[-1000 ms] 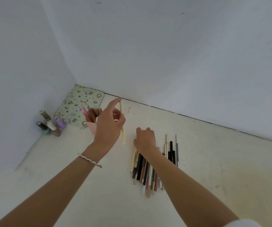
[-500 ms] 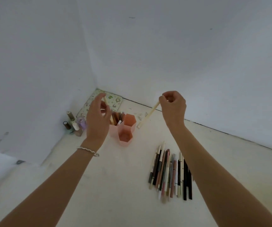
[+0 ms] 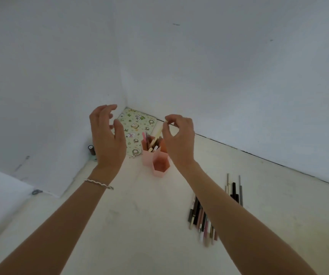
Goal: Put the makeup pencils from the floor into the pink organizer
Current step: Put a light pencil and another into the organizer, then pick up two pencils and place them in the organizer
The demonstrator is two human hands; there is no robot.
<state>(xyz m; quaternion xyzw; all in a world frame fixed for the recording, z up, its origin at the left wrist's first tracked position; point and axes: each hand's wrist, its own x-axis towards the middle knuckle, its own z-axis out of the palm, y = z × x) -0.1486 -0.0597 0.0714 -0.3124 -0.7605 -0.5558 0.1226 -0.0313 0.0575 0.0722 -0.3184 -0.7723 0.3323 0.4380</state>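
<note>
The pink organizer [image 3: 147, 160] of hexagonal cups stands on the floor near the wall corner. Its back cup holds several pencils; the front cup [image 3: 160, 167] looks empty. My right hand [image 3: 177, 135] hovers just right of and above the organizer, thumb and forefinger pinching the top of a cream pencil [image 3: 158, 133] that slants down into the back cup. My left hand [image 3: 108, 137] is open to the left of the organizer, fingers spread, holding nothing. Several makeup pencils [image 3: 201, 219] lie in a row on the floor at the right, partly hidden by my right forearm.
A green patterned pouch [image 3: 137, 126] lies in the corner behind the organizer. A dark small bottle [image 3: 91, 150] stands by the left wall, partly hidden by my left hand. White walls close in at left and back.
My left hand has let go of its cream pencil and opened. My right hand has carried its cream pencil leftward to the organizer, its tip now in the back cup.
</note>
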